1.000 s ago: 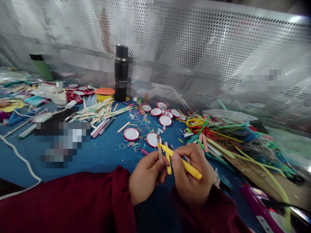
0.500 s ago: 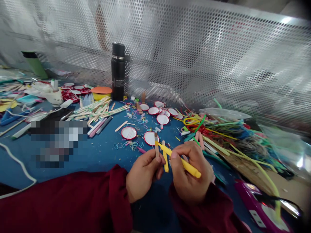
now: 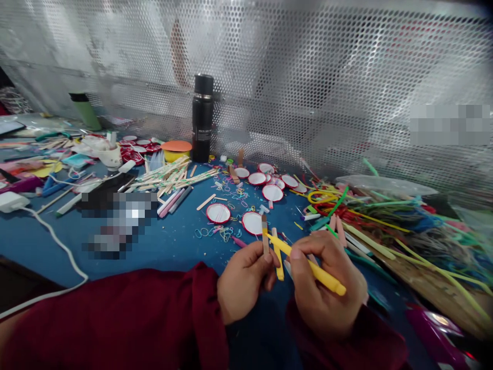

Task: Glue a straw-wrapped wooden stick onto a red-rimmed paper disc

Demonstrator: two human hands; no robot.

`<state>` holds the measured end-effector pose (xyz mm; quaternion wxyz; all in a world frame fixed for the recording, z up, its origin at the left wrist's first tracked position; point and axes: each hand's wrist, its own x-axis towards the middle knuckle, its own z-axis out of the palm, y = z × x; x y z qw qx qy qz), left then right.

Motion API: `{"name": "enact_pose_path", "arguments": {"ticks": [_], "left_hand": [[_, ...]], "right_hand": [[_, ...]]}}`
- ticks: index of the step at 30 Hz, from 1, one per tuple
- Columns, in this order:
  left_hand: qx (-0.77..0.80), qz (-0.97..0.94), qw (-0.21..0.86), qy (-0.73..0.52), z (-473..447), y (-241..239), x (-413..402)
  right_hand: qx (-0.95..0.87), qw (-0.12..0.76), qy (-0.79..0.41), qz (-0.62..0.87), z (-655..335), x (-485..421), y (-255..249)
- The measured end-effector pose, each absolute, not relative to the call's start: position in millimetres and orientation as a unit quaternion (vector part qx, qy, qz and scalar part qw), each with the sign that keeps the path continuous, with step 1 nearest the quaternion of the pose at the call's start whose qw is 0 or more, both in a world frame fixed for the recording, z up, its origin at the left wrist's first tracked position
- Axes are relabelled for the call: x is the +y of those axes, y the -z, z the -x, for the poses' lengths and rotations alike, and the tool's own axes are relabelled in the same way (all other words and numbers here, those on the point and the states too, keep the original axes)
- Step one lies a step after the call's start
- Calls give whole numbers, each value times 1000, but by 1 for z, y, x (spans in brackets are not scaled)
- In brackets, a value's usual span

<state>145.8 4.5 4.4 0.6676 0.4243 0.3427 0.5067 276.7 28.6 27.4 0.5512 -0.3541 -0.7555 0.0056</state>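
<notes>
Against the frame half a second back, both hands sit a little further right and lower in the view, and their holds are unchanged; the yellow pen (image 3: 308,264) keeps the same slant. The pen is a slim, bright yellow barrel that runs from its low end at the right up and left to a tip beside the wooden stick (image 3: 265,237). That stick is pale and flat with a darker top end, and it stands nearly upright. A short yellow strip (image 3: 278,255) hangs just beside it, between the two hands.

The right grip (image 3: 327,288) is closed narrowly around the pen's middle, thumb on top. The left grip (image 3: 244,280) is closed on the stick's lower part; which grip pinches the strip I cannot tell. Just beyond the left grip, a red-rimmed white disc (image 3: 252,222) and loose rubber bands (image 3: 210,232) lie on the blue worktop (image 3: 165,246).
</notes>
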Motion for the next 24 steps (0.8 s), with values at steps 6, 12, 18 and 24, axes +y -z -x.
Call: {"name": "enact_pose_path", "arguments": {"ticks": [6, 12, 18, 24], "left_hand": [[337, -424, 663, -516, -146, -3, 5], [342, -427, 664, -509, -146, -4, 5], [338, -429, 661, -514, -147, -3, 6], [347, -437, 656, -508, -146, -5, 5]], "right_hand": [[-766, 545, -9, 342, -276, 29, -28], [-753, 546, -4, 366, -276, 29, -27], [-766, 543, -9, 345, -276, 28, -29], [-768, 537, -6, 348, -276, 28, -30]]}}
